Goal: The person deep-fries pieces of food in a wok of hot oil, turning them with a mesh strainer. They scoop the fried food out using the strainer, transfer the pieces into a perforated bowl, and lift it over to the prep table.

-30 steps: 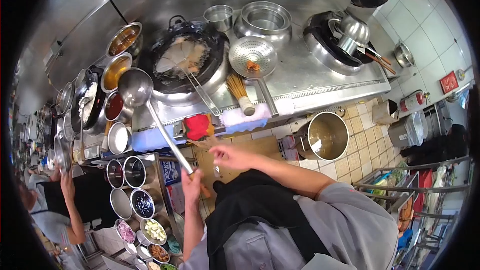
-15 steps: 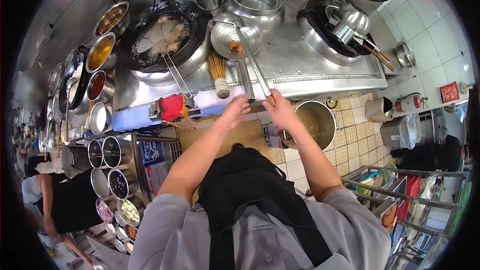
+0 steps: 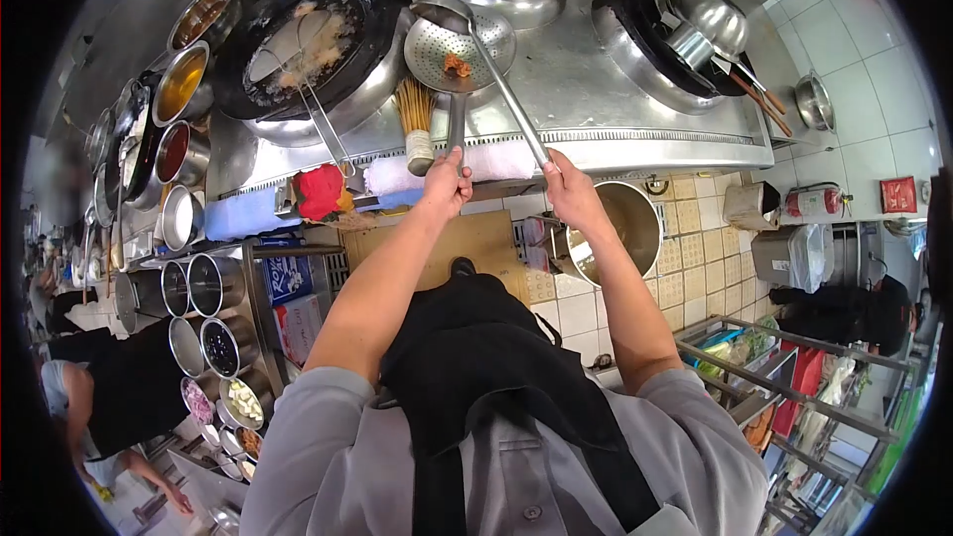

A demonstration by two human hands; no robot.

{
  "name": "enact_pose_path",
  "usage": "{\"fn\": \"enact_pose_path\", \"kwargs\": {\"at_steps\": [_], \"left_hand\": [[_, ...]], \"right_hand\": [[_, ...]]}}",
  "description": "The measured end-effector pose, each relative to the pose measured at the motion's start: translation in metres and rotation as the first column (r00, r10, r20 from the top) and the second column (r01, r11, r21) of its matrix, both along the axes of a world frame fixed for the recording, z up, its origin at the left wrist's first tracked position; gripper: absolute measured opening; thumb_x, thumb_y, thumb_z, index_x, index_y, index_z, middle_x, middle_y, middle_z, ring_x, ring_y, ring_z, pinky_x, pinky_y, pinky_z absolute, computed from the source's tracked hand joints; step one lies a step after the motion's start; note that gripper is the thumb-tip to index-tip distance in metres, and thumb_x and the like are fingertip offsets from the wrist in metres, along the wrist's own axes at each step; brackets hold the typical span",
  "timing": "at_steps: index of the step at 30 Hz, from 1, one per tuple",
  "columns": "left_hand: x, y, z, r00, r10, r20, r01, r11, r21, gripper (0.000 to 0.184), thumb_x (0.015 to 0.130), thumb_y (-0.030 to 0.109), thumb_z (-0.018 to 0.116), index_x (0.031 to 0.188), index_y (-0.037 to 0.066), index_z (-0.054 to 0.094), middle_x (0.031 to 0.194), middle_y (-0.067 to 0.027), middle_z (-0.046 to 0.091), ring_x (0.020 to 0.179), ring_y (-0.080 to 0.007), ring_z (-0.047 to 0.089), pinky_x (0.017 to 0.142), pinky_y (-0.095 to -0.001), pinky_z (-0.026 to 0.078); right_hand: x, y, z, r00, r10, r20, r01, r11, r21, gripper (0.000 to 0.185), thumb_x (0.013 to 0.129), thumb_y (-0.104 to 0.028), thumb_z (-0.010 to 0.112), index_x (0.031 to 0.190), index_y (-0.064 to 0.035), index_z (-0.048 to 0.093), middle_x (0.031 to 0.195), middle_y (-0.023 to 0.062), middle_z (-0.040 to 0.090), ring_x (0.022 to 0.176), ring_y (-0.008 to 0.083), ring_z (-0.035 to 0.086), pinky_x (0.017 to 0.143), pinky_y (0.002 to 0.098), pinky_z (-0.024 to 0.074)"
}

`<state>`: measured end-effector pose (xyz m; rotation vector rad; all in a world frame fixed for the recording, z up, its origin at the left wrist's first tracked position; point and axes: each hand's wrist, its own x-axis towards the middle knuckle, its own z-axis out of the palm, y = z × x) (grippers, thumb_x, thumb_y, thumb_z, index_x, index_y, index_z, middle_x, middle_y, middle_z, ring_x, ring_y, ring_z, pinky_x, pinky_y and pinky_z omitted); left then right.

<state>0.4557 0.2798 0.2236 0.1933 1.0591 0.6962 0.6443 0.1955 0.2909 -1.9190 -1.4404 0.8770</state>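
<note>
My left hand [image 3: 449, 185] is closed round the handle of a perforated metal strainer [image 3: 427, 40], which rests on the steel counter. Some brown food pieces [image 3: 457, 66] lie in its bowl. In my right hand [image 3: 573, 191] is the long handle of a ladle [image 3: 446, 12]; its head hangs over the strainer's upper left rim. Left of the strainer stands a bamboo wok brush [image 3: 415, 124]. Further left, a wire mesh skimmer [image 3: 277, 60] sits in a black wok [image 3: 243, 104] of bubbling oil with pale food pieces.
A second wok [image 3: 620, 15] at the right holds a metal pot. Sauce bowls [image 3: 184, 84] line the left side. Folded towels [image 3: 493, 163] and a red cloth [image 3: 319, 195] lie along the counter's front edge. Below stands a large pot [image 3: 650, 238]. Another person [image 3: 119, 387] is at lower left.
My left hand has gone from open beside the strainer's handle to gripping it. The right hand still holds the ladle. The view has shifted slightly.
</note>
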Motion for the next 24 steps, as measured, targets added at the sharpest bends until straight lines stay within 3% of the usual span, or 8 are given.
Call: {"fn": "enact_pose_path", "kwargs": {"at_steps": [8, 12, 14, 17, 21, 23, 24], "left_hand": [[0.0, -0.002, 0.008, 1.0, 0.021, 0.019, -0.021, 1.0, -0.004, 0.018, 0.084, 0.025, 0.046, 0.091, 0.013, 0.035, 0.062, -0.0011, 0.04, 0.041, -0.0064, 0.03, 0.036, -0.0201, 0.025], [0.0, -0.001, 0.004, 0.999, 0.023, 0.032, -0.023, 1.0, -0.007, 0.017, 0.084, 0.026, 0.046, 0.088, 0.013, 0.036, 0.063, -0.0008, 0.04, 0.041, -0.0063, 0.029, 0.037, -0.0199, 0.025], [0.0, -0.002, 0.004, 0.999, 0.023, 0.039, -0.022, 0.999, -0.027, 0.017, 0.084, 0.027, 0.046, 0.088, 0.012, 0.037, 0.062, -0.0009, 0.04, 0.041, -0.0062, 0.029, 0.037, -0.0198, 0.025], [0.001, -0.002, 0.005, 0.999, 0.026, 0.048, -0.023, 0.998, -0.054, 0.018, 0.084, 0.028, 0.047, 0.088, 0.012, 0.039, 0.062, -0.001, 0.04, 0.041, -0.0061, 0.028, 0.037, -0.0198, 0.025], [0.002, -0.002, 0.002, 0.997, 0.004, 0.072, 0.001, 0.998, -0.066, 0.022, 0.083, 0.032, 0.046, 0.092, 0.012, 0.042, 0.058, 0.0011, 0.038, 0.039, -0.0043, 0.026, 0.035, -0.0172, 0.023], [-0.001, -0.002, 0.001, 0.997, 0.004, 0.078, 0.001, 0.998, -0.065, 0.021, 0.083, 0.032, 0.047, 0.088, 0.012, 0.041, 0.058, 0.0, 0.039, 0.039, -0.005, 0.026, 0.035, -0.0183, 0.023], [-0.001, -0.002, 0.002, 0.997, 0.003, 0.083, 0.002, 0.998, -0.064, 0.021, 0.083, 0.031, 0.048, 0.085, 0.013, 0.04, 0.059, -0.0011, 0.04, 0.038, -0.0057, 0.026, 0.036, -0.0194, 0.023]], "right_hand": [[0.017, 0.018, -0.044, 0.996, 0.069, 0.054, -0.066, 0.996, -0.054, 0.035, 0.085, -0.027, 0.037, 0.109, -0.0026, 0.045, 0.091, 0.0232, 0.054, 0.089, 0.0378, 0.05, 0.076, 0.04, 0.0401], [0.019, 0.019, -0.032, 0.997, 0.05, 0.052, -0.047, 0.997, -0.061, 0.036, 0.085, -0.027, 0.036, 0.11, -0.0018, 0.045, 0.093, 0.0234, 0.054, 0.09, 0.0373, 0.05, 0.077, 0.0395, 0.0398], [0.023, 0.02, -0.036, 0.997, 0.032, 0.076, -0.036, 0.998, 0.052, 0.034, 0.086, -0.027, 0.038, 0.113, -0.0073, 0.044, 0.05, 0.0046, 0.044, 0.038, 0.0122, 0.043, 0.038, 0.0269, 0.0372], [0.024, 0.02, -0.032, 0.997, 0.033, 0.076, -0.044, 0.988, 0.148, 0.034, 0.086, -0.026, 0.039, 0.114, -0.0069, 0.044, 0.049, 0.0038, 0.044, 0.038, 0.0111, 0.042, 0.038, 0.0261, 0.0363], [0.009, 0.012, -0.002, 1.0, 0.005, -0.013, -0.003, 0.994, 0.11, 0.034, 0.086, -0.025, 0.04, 0.114, -0.0073, 0.043, 0.049, 0.0031, 0.043, 0.038, 0.01, 0.041, 0.037, 0.0258, 0.0348], [0.004, 0.007, 0.003, 0.999, -0.038, -0.027, 0.038, 0.999, 0.014, 0.032, 0.085, -0.024, 0.04, 0.11, -0.0051, 0.046, 0.069, 0.019, 0.055, 0.064, 0.0299, 0.056, 0.062, 0.035, 0.0424], [0.004, 0.006, 0.002, 0.999, -0.037, -0.027, 0.037, 0.999, 0.011, 0.032, 0.085, -0.024, 0.04, 0.11, -0.0051, 0.046, 0.069, 0.019, 0.055, 0.064, 0.0299, 0.056, 0.062, 0.035, 0.0424]]}}
